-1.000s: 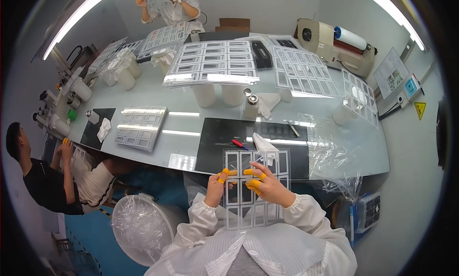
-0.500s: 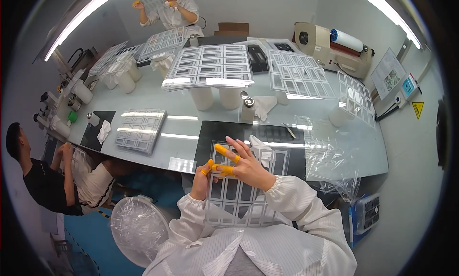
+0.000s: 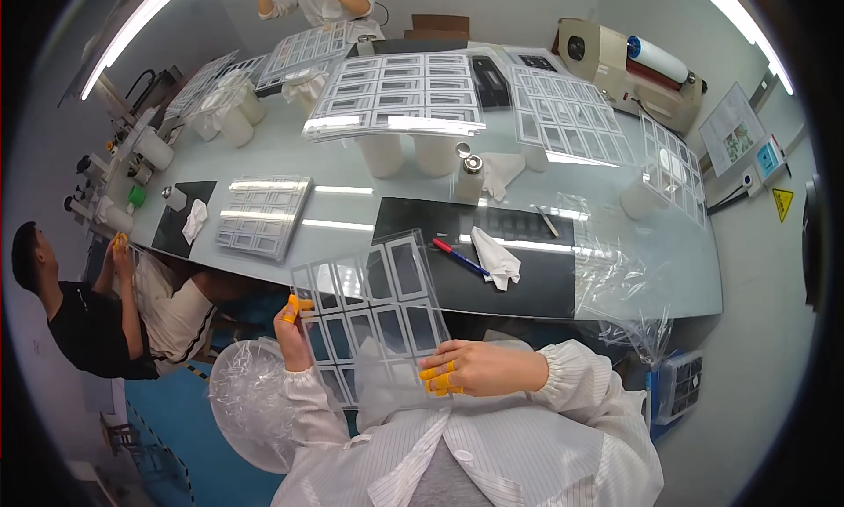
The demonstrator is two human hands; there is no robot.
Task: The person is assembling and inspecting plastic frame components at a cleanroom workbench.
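Note:
A clear sheet with rows of pale-bordered rectangular windows (image 3: 384,310) tilts in front of my body, just off the table's near edge. My left hand (image 3: 294,333), with yellow finger covers, is closed on its left edge. On its lower right edge my right hand (image 3: 483,369) is closed, yellow-covered fingers across the sheet; its thumb is hidden. Beyond the sheet, a red and blue pen (image 3: 460,256) and a crumpled white cloth (image 3: 498,259) lie on a black mat (image 3: 404,219), with a slim pale tool (image 3: 548,221) farther right.
A stack of windowed sheets (image 3: 262,217) lies at the left, and more sheets (image 3: 391,92) rest on white cups behind. A metal-topped bottle (image 3: 470,177) stands mid-table. Crumpled clear film (image 3: 615,283) hangs over the right edge. A film-filled bin (image 3: 251,406) and a seated person (image 3: 97,331) are left.
The sheet has swung left and tilted, uncovering the pen and cloth. My left hand has moved left with it; my right hand has dropped from its upper part to the lower right edge.

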